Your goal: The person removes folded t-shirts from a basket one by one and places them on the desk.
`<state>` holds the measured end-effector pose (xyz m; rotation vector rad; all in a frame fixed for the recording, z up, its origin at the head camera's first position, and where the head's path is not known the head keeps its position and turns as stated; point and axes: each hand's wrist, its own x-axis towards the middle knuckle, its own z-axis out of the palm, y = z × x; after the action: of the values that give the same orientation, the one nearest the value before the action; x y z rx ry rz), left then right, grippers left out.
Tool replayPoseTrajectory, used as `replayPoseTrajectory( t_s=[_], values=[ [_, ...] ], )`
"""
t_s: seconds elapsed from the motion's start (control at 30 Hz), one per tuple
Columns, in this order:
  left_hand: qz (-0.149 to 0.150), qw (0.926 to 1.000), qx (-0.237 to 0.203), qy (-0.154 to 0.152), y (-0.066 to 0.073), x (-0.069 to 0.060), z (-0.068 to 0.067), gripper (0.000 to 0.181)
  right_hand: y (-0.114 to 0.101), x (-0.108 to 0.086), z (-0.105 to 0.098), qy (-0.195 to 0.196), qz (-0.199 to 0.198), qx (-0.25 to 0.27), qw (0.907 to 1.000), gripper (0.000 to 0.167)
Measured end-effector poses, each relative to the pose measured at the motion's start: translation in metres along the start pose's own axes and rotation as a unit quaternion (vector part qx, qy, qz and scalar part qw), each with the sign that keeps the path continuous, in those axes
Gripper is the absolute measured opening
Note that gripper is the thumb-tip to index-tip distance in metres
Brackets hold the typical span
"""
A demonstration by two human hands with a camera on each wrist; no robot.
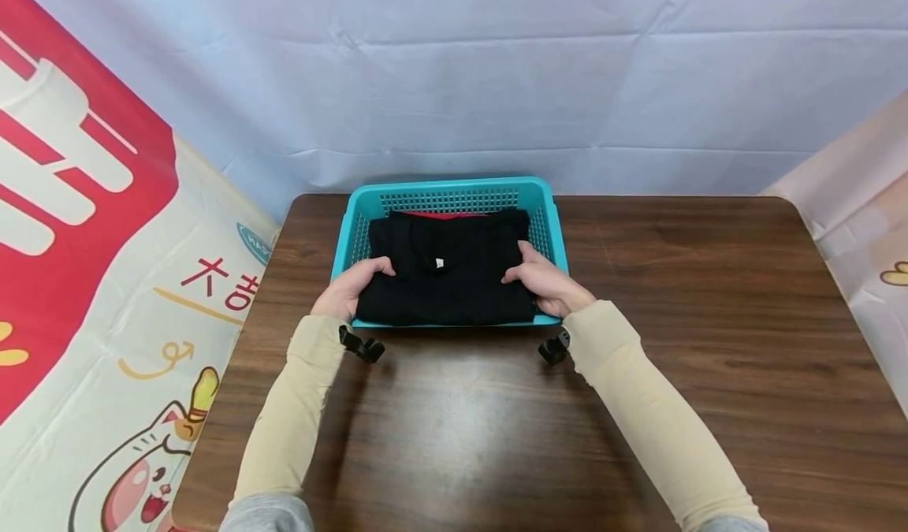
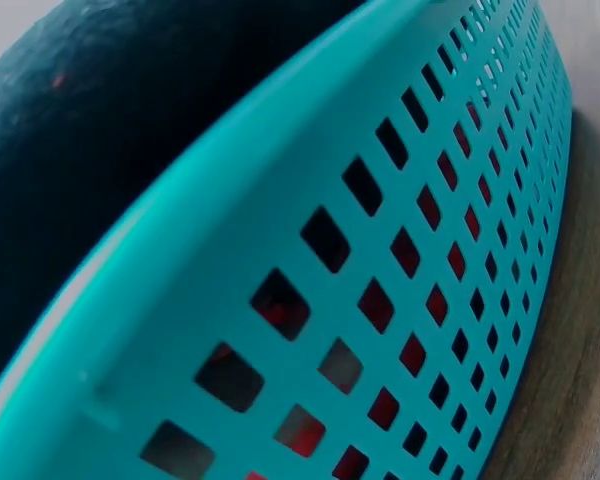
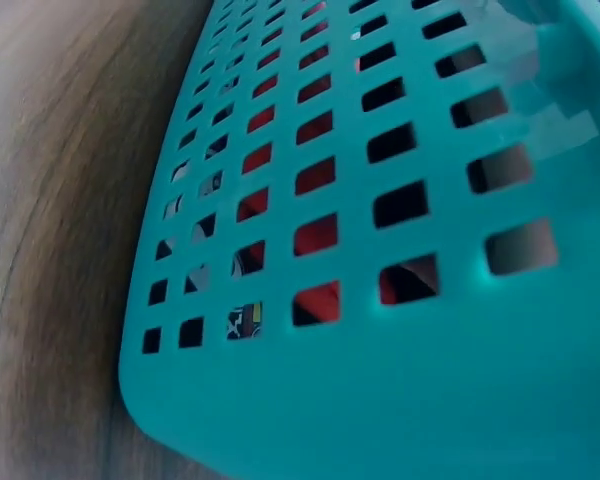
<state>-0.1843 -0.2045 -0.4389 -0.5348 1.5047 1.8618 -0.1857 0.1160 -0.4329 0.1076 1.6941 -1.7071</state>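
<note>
Where black clothing (image 1: pixel 454 292) overlaps, red cloth (image 1: pixel 441 216) hides.

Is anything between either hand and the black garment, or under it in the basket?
Nothing visible separates the left hand or right hand from the black garment they hold. Below, something red shows through holes in the teal basket.

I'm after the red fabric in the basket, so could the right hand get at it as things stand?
Probably not easily: in the head view, only a thin strip of the red fabric shows beyond the folded black top, and the right hand is holding that top's side.
</note>
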Motion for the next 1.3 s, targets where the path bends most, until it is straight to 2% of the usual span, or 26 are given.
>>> replayPoseTrajectory(
  t_s=[0.17, 0.37, 0.57, 0.73, 0.93, 1.3],
  values=[
    [0.001, 0.9999, -0.011, 0.006, -0.0003, -0.0008, 0.0004, 0.022, -0.0005, -0.0008, 0.0004, -0.009, -0.019, -0.006, 0.9998, 0.091],
    [0.038, 0.9989, -0.02, -0.016, -0.0017, -0.0027, -0.0012, 0.017, -0.0014, -0.0012, -0.0006, -0.02, -0.025, 0.016, 0.9994, 0.09],
    [0.067, 0.9971, -0.023, -0.026, -0.0038, -0.0049, -0.0018, 0.023, 0.0004, 0.0007, -0.0002, -0.022, -0.046, 0.018, 0.9985, 0.091],
    [0.066, 0.9967, -0.034, -0.032, -0.0054, -0.0074, -0.0022, 0.028, 0.0012, 0.0008, 0.0004, -0.023, -0.055, 0.036, 0.9976, 0.091],
    [0.058, 0.9967, -0.037, -0.044, -0.0053, -0.0088, -0.0017, 0.049, 0.0018, -0.0016, -0.0007, -0.039, -0.064, 0.076, 0.9943, 0.09],
    [0.075, 0.9937, -0.053, -0.064, -0.0055, -0.0101, -0.0012, 0.048, 0.0023, -0.0061, -0.0024, -0.038, -0.087, 0.102, 0.9903, 0.088]
  ],
)
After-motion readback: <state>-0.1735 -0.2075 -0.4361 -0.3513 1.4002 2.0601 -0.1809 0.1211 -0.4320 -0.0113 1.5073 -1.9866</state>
